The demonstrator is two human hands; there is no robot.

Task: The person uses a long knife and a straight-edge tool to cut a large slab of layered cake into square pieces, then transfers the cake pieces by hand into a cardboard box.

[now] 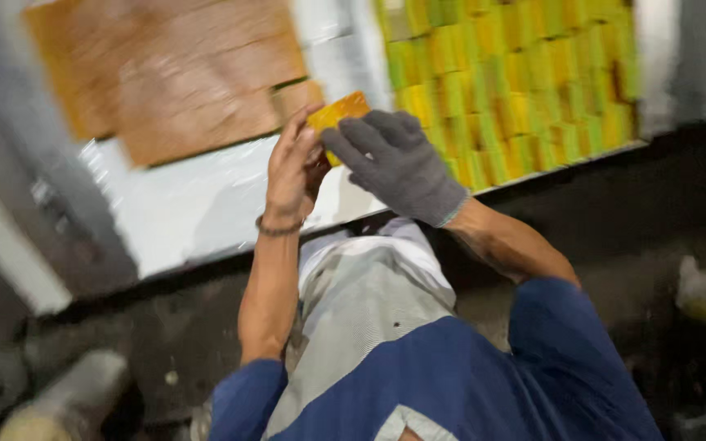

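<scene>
We hold a small orange-yellow slab piece point(338, 113) w/ both hands, up over the near edge of the white tray sheet point(206, 204). Left hand point(294, 167) is bare, w/ a thin band at the wrist; its fingers are curled narrow, tips pinching the piece's left end. Right hand point(398, 163) wears a grey knit glove; its fingers are bent over the piece's right end and near side, closed on it too. So the piece sits between the two hands, lifted clear of the tray as far as we can tell; pic is motion-blurred, so the exact contact under the glove is unclear.

Far left on the sheet lies a big brown slab point(181, 77), scored w/ cut lines; one cut line shows at its right edge, just beside our piece. Far right is a dense block of yellow-green wrapped pieces point(525, 82), packed in rows.

Our judgement: we're at the handling step for a single cut piece, prob. just taken from the slab. Next move needs a steady two-hand pinch, light pressure so the piece doesn't crack, and a glance toward the rows at right.
</scene>
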